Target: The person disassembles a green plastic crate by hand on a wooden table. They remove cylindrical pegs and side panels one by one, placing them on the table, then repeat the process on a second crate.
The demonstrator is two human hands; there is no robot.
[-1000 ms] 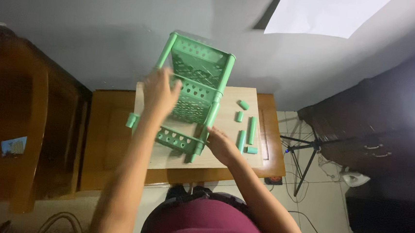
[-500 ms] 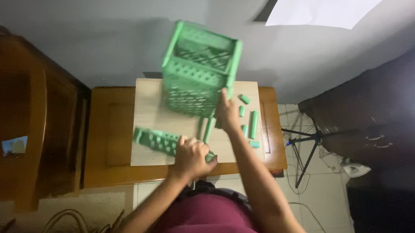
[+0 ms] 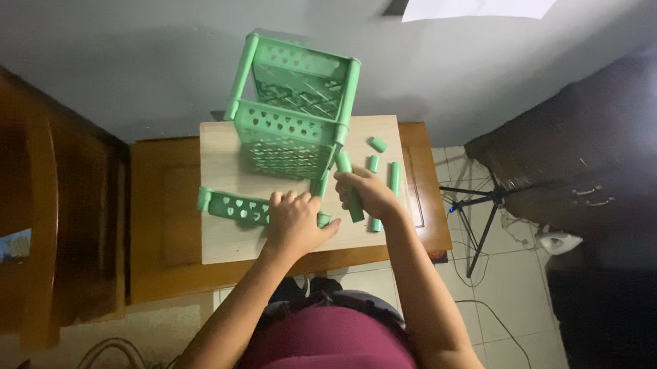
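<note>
Lying flat on the pale wooden surface point(image 3: 220, 242), just in front of the green rack point(image 3: 293, 120), a green perforated panel point(image 3: 238, 207) is being pressed down by the left hand point(image 3: 295, 222). Its long axis is running left to right along the rack's front, and the left hand is resting on the panel's right end, fingers point(image 3: 290, 199) spread and laid over it rather than closed around it. A short green tube point(image 3: 349, 186) is being gripped by the right hand point(image 3: 370, 193), fingers curled shut about its middle; the tube is being held slanted, its upper end just beside the rack's front right post and its lower end pointing toward the panel's right end. The right hand is thus nearer to the rack's post, the left nearer to the panel.

To the right of the rack, three loose green tubes point(image 3: 377, 144) are lying near the surface's edge, close beside the right hand. The rack itself is standing upright at the far side of the surface, directly behind both hands. A dark tripod point(image 3: 481, 207) is standing on the tiled floor well to the rack's right.
</note>
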